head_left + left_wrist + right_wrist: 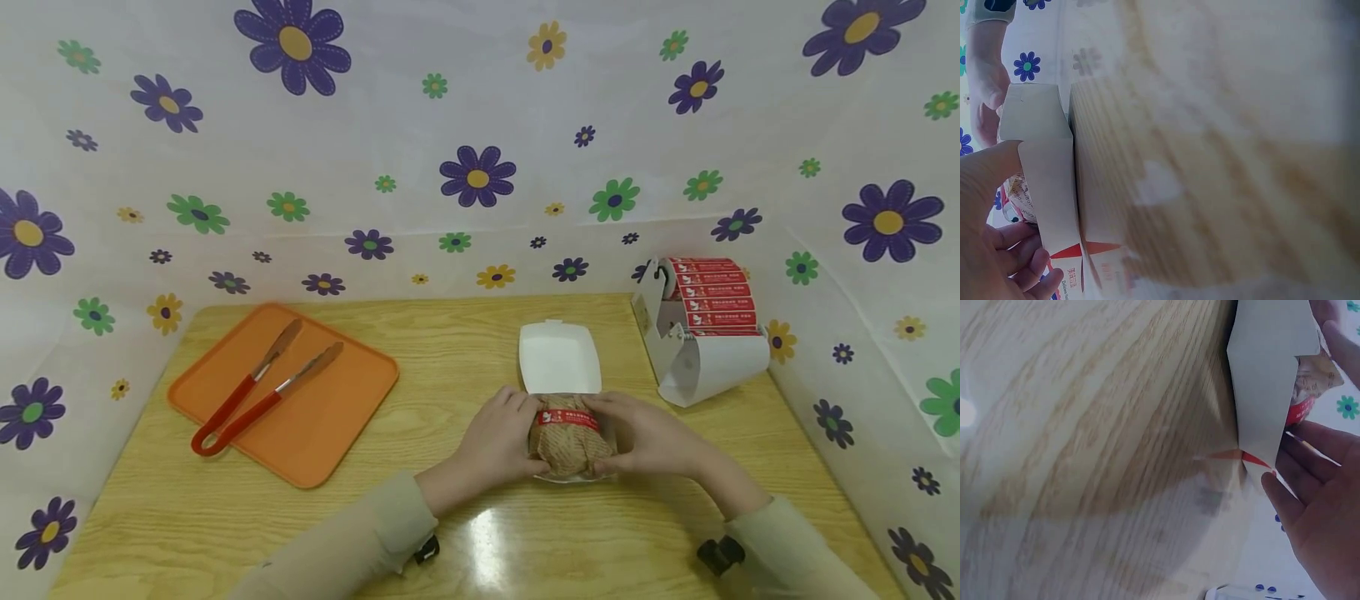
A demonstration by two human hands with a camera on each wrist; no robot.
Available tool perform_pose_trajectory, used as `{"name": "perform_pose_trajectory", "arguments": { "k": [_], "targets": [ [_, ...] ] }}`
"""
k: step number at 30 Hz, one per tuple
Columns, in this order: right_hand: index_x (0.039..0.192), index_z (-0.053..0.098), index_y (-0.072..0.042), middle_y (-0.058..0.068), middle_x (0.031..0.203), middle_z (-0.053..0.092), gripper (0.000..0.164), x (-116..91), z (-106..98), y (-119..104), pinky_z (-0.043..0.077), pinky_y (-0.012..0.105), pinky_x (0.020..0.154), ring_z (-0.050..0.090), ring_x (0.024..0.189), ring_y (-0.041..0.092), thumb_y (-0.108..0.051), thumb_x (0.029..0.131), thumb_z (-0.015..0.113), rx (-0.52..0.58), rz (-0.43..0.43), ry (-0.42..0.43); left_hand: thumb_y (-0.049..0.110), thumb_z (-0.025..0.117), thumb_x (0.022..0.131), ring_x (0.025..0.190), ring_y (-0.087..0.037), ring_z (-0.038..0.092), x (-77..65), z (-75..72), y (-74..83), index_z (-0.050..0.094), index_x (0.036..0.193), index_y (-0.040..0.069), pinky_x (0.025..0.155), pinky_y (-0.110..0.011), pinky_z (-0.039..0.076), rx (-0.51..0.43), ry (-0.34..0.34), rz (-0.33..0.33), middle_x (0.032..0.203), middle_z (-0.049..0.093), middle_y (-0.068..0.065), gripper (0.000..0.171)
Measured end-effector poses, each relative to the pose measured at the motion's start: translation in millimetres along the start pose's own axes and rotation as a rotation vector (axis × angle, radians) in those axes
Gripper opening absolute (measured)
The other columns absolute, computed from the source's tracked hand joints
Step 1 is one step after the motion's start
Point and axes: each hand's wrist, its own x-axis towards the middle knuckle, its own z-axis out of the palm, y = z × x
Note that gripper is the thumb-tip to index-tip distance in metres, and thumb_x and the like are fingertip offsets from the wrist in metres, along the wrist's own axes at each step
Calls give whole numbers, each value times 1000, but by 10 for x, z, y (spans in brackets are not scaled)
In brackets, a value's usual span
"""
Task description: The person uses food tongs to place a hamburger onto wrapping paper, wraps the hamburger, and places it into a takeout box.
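A burger in brown printed paper (572, 454) sits in the base of an open white burger box, with a red label strip (567, 418) across its top. From the left, my left hand (498, 442) holds the burger, thumb near the front. My right hand (651, 437) holds it from the opposite side. The box's lid (559, 357) stands folded back, away from me. In the left wrist view the box wall (1050, 187) is beside my left thumb and fingers. The right wrist view has my right fingers (1310, 465) along the box and wrapper; the contact is partly hidden.
An orange tray (330, 450) lies at the left, bearing red-handled metal tongs (240, 412). At the back right stands a label dispenser (652, 317) with a roll of red labels (716, 296). Flower-printed white sheeting (375, 125) encloses the wooden table (450, 350).
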Motion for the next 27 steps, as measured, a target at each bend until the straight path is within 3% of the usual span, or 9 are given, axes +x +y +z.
{"name": "perform_pose_trajectory", "arguments": {
  "k": [4,13,27],
  "targets": [
    [151,57,0,24,150,61,90,15,6,36,48,70,112,58,137,49,-40,79,94,39,2,5,57,96,71,119,-16,57,5,1,-4,62,135,11,107,-30,53,5,3,2,127,70,0,86],
    [140,63,2,19,136,71,84,80,158,84,56,57,108,69,125,38,-21,68,101,-59,-57,107,59,96,69,116,-16,56,6,46,-24,62,135,12,106,-28,53,-17,17,4,128,69,1,88],
    [147,59,1,21,143,65,92,-21,137,13,53,63,110,64,130,43,-35,72,98,-97,-30,140,62,91,74,130,-18,58,-14,38,-126,61,143,14,119,-38,49,-52,42,32,138,66,0,90]
  ]
}}
